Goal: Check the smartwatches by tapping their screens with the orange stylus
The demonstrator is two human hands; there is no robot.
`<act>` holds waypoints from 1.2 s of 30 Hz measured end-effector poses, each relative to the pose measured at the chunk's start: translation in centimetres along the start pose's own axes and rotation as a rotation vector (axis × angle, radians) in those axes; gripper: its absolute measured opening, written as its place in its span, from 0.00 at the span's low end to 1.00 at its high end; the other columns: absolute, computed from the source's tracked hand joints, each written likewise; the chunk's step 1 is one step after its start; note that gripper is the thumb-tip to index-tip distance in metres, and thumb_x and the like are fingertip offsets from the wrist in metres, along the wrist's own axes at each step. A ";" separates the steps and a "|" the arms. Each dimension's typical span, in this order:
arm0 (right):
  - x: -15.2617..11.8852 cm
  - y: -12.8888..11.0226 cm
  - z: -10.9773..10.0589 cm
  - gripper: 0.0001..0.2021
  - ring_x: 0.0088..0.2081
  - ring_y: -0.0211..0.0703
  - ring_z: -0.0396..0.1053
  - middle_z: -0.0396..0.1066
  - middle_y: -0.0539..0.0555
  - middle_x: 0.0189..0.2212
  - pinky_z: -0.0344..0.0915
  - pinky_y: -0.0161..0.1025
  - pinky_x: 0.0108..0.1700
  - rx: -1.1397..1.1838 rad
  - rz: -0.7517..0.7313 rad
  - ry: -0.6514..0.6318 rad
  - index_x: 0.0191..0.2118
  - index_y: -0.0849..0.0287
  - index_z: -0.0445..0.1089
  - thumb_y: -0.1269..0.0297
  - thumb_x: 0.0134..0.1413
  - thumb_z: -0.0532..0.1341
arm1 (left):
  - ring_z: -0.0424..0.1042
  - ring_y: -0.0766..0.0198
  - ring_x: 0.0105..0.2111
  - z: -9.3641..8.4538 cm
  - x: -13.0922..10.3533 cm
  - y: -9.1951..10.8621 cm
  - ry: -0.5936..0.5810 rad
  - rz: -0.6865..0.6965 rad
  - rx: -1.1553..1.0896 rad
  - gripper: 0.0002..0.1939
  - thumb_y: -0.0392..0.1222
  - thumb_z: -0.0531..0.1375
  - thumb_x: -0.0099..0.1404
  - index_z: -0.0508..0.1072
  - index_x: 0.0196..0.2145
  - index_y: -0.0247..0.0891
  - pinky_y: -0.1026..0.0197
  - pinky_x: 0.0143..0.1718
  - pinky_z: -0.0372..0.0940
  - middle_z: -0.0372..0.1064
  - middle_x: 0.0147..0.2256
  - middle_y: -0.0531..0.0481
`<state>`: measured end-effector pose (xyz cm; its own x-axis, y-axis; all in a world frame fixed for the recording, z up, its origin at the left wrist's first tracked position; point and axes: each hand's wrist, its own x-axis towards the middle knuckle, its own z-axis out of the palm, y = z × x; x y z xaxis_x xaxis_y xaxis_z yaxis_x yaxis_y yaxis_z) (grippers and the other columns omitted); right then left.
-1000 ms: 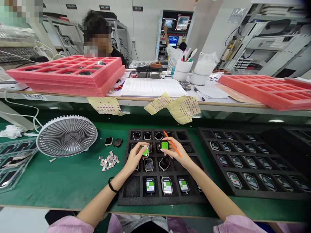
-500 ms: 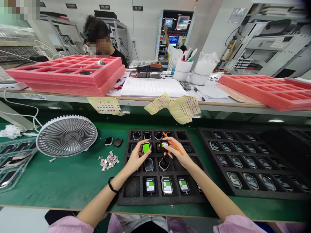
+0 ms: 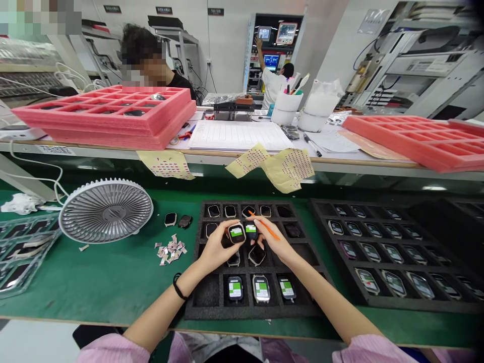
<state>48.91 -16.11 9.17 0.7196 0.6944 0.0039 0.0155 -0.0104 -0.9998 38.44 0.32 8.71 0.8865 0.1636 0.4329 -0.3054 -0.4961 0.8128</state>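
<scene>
Over a black foam tray of watch faces, my left hand grips a light-rimmed watch whose screen shows green and white. Close to its right, my right hand holds a dark watch, also lit green and white, together with an orange stick. The two watches are side by side. Below the hands, a watch with a dark screen lies in its compartment, and lit watches fill several compartments of the front row.
A white round fan stands at the left, with small pinkish pieces and two watches beside it. Another black tray of watches is at the right. Pink foam trays rest on the shelf; a person is behind it.
The watch in my left hand has shifted right, and its screen went from mostly green to green and white. My right hand's watch has moved slightly left, and the orange stick is tilted flatter.
</scene>
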 end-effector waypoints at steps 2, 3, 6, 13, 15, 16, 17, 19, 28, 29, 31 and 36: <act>-0.1 0.1 0.4 0.19 0.18 0.34 0.63 0.67 0.49 0.25 0.56 0.31 0.17 -0.062 -0.018 -0.013 0.48 0.57 0.68 0.50 0.61 0.52 | 0.68 0.53 0.48 0.0 0.2 0.2 -0.023 0.120 0.123 0.21 0.39 0.63 0.58 0.66 0.50 0.40 0.50 0.49 0.64 0.68 0.46 0.43; -0.2 0.1 0.6 0.19 0.17 0.33 0.62 0.67 0.48 0.24 0.57 0.31 0.17 -0.099 -0.033 -0.016 0.48 0.57 0.68 0.50 0.62 0.51 | 0.67 0.52 0.49 0.0 0.3 0.2 -0.036 0.156 0.171 0.22 0.39 0.64 0.58 0.67 0.50 0.41 0.49 0.51 0.63 0.68 0.47 0.43; -0.6 -0.2 1.1 0.19 0.17 0.33 0.60 0.66 0.48 0.22 0.60 0.33 0.20 -0.213 -0.111 -0.018 0.51 0.56 0.68 0.52 0.63 0.50 | 0.65 0.51 0.51 -0.1 0.4 -0.1 -0.062 0.181 0.275 0.22 0.39 0.65 0.58 0.67 0.50 0.41 0.49 0.51 0.62 0.67 0.48 0.42; -1.1 -1.2 1.1 0.21 0.32 0.39 0.70 0.72 0.54 0.38 0.69 0.39 0.36 -0.158 -0.140 -0.130 0.55 0.53 0.66 0.57 0.56 0.61 | 0.67 0.51 0.49 -0.4 0.0 -0.3 -0.011 0.261 0.409 0.25 0.30 0.60 0.55 0.67 0.51 0.41 0.49 0.48 0.61 0.70 0.48 0.43; -1.0 -1.5 0.8 0.23 0.34 0.40 0.71 0.72 0.54 0.41 0.69 0.39 0.39 -0.059 -0.091 -0.174 0.55 0.52 0.66 0.59 0.52 0.65 | 0.65 0.51 0.50 -0.4 -0.1 0.0 0.022 0.308 0.363 0.27 0.30 0.61 0.53 0.67 0.51 0.41 0.49 0.51 0.60 0.68 0.49 0.44; -1.0 -1.7 0.6 0.23 0.36 0.40 0.71 0.72 0.53 0.42 0.69 0.40 0.41 -0.016 -0.072 -0.209 0.54 0.52 0.66 0.59 0.51 0.65 | 0.65 0.52 0.51 -0.4 -0.1 0.1 0.030 0.324 0.339 0.27 0.30 0.61 0.53 0.67 0.51 0.42 0.49 0.52 0.59 0.68 0.49 0.44; -1.0 -1.8 0.5 0.22 0.39 0.41 0.71 0.72 0.53 0.42 0.68 0.41 0.44 0.022 -0.053 -0.256 0.53 0.52 0.67 0.60 0.51 0.66 | 0.64 0.52 0.52 -0.4 -0.2 0.2 0.035 0.333 0.318 0.27 0.31 0.62 0.52 0.67 0.51 0.42 0.48 0.53 0.59 0.67 0.50 0.44; -1.1 -2.1 0.3 0.20 0.43 0.43 0.71 0.73 0.53 0.42 0.65 0.43 0.50 0.089 -0.016 -0.360 0.52 0.53 0.69 0.61 0.51 0.66 | 0.64 0.51 0.52 -0.4 -0.2 0.4 0.032 0.329 0.281 0.27 0.32 0.62 0.53 0.67 0.51 0.43 0.48 0.53 0.59 0.66 0.50 0.43; -1.2 -1.8 0.8 0.20 0.46 0.46 0.70 0.73 0.53 0.42 0.64 0.45 0.52 0.239 0.071 -0.384 0.49 0.53 0.70 0.63 0.48 0.67 | 0.65 0.51 0.52 -0.3 -0.4 0.4 -0.022 0.322 0.229 0.27 0.34 0.61 0.56 0.66 0.54 0.44 0.48 0.52 0.60 0.67 0.51 0.42; -1.3 -1.8 0.8 0.20 0.46 0.46 0.70 0.73 0.53 0.42 0.63 0.46 0.52 0.234 0.071 -0.379 0.49 0.53 0.71 0.63 0.48 0.68 | 0.66 0.51 0.51 -0.3 -0.5 0.3 -0.028 0.322 0.234 0.27 0.34 0.61 0.56 0.66 0.55 0.44 0.48 0.52 0.60 0.67 0.51 0.42; -1.3 -1.8 0.9 0.19 0.47 0.46 0.69 0.72 0.53 0.43 0.62 0.46 0.53 0.220 0.061 -0.374 0.48 0.53 0.71 0.62 0.48 0.67 | 0.66 0.51 0.51 -0.2 -0.5 0.2 -0.033 0.319 0.238 0.28 0.33 0.61 0.56 0.66 0.55 0.44 0.48 0.52 0.60 0.68 0.51 0.42; -1.3 -1.7 1.2 0.19 0.45 0.43 0.69 0.71 0.52 0.43 0.63 0.43 0.51 0.207 0.021 -0.372 0.48 0.53 0.70 0.63 0.49 0.68 | 0.66 0.51 0.52 -0.2 -0.5 0.2 -0.028 0.334 0.216 0.27 0.34 0.62 0.56 0.66 0.54 0.43 0.49 0.52 0.60 0.69 0.50 0.43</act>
<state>47.13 -16.17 10.89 0.4181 0.9083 0.0151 -0.1633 0.0915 -0.9823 37.87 0.29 8.68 0.7607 -0.0592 0.6464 -0.5012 -0.6863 0.5271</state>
